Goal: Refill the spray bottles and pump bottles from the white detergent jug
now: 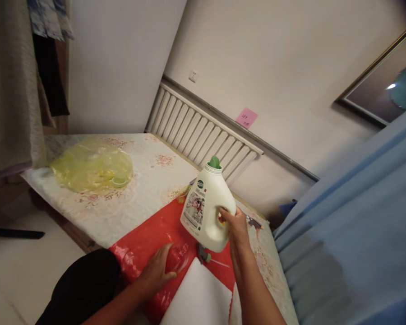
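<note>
Right hand [237,225] clamped on handle of jug [208,221], jug body just left of that hand. Left hand [158,267] wrapped round clear bottle [178,256], bottle at its fingers. Spray head [203,254] between both hands. Yellow bag [91,162] well beyond left hand.

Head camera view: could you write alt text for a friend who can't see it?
A person's right hand holds up a pale jug, while their left hand grips a see-through bottle over a red plastic sheet. A spray nozzle and white sheet lie nearby, with a yellow bag farther back on the table.
</note>
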